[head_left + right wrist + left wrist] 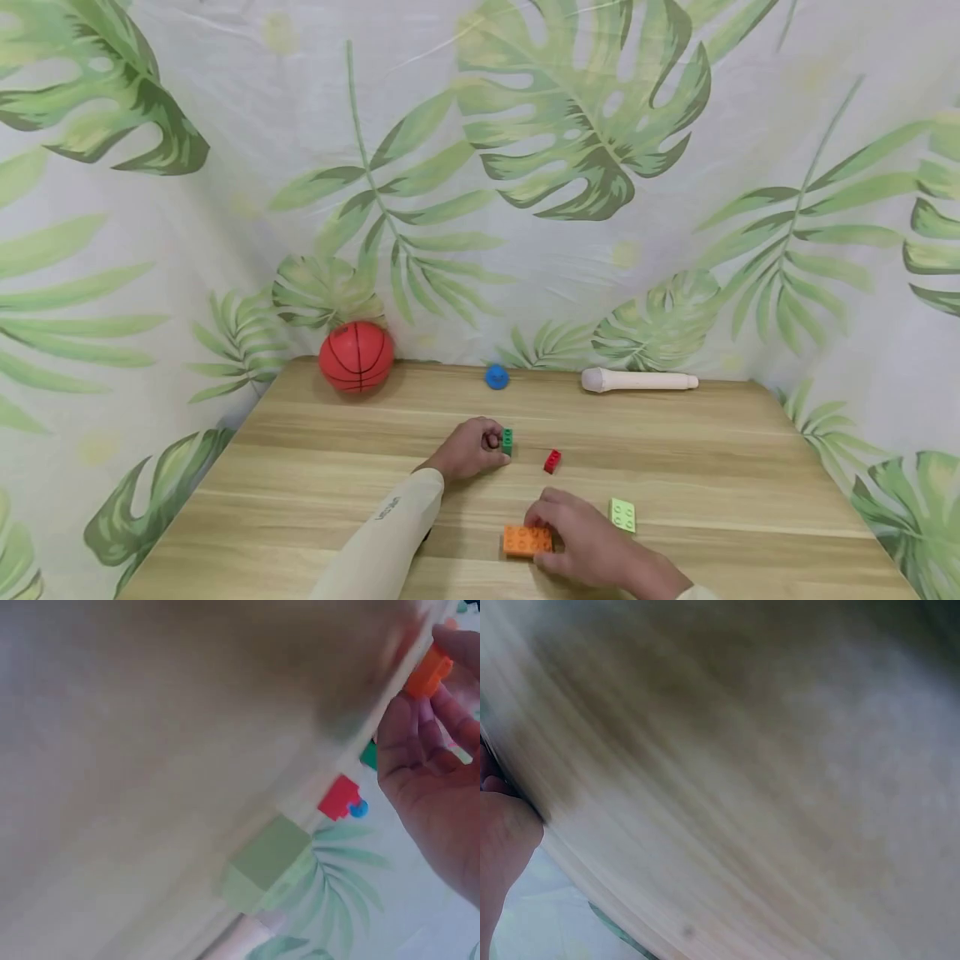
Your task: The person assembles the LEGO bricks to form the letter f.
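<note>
My left hand (467, 448) pinches a small green toy brick (507, 442) that stands on end near the middle of the table, thumb on the near side. In the left wrist view only part of the left hand (506, 840) shows at the left edge, and the brick is out of sight. Closer to the front, my right hand (585, 533) grips the right end of an orange toy brick (525, 541), studs facing up. The right wrist view shows that orange brick (430, 671) between the thumb and fingers. A narrow red brick (552, 461) lies between the two hands.
A light green brick (622, 515) lies just beyond the right hand. Along the back edge of the wooden table (300, 467) are a red ball (357, 357), a round blue piece (497, 377) and a white microphone-shaped object (641, 381). A leaf-patterned cloth (420, 275) hangs behind.
</note>
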`<state>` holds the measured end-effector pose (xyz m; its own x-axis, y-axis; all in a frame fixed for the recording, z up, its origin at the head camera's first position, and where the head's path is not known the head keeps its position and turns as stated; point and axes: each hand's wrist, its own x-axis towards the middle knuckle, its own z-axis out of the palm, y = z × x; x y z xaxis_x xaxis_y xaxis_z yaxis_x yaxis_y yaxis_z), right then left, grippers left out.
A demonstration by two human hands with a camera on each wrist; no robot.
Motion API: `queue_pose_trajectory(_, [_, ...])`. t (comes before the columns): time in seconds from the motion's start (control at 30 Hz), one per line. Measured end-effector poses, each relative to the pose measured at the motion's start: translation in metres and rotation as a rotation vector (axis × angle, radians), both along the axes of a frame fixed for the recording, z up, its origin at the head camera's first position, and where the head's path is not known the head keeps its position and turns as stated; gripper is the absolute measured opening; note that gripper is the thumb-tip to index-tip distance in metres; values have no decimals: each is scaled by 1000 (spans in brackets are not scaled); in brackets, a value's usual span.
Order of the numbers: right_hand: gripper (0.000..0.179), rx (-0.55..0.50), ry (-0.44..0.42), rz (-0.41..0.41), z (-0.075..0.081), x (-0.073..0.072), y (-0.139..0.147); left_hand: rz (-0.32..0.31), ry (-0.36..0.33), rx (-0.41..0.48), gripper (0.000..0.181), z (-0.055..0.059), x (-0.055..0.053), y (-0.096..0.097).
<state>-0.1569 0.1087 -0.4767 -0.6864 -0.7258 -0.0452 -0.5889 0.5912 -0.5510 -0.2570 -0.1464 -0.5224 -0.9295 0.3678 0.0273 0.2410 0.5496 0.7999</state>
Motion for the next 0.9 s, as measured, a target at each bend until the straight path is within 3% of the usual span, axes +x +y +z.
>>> queue_pose_trajectory(0.2, [29, -113, 156, -126, 20, -32, -8, -2, -8, 28, 19, 1, -2, 1])
queue_pose_trajectory(0.33, [31, -189, 178, -197, 28, -60, -17, 4, -17, 34, 20, 1, 0, 1])
queue_pose_trajectory(0.5, [34, -205, 202, -209, 26, -85, -29, -10, -7, 13, 20, -4, 0, -1])
queue_pose_trajectory(0.67, [32, -186, 170, -203, 17, -97, -39, -8, -37, 3, 18, -5, 1, -2])
queue_pose_trajectory(0.9, [28, -166, 122, -209, 7, -101, -44, -6, -21, -23, 23, 1, 0, -1])
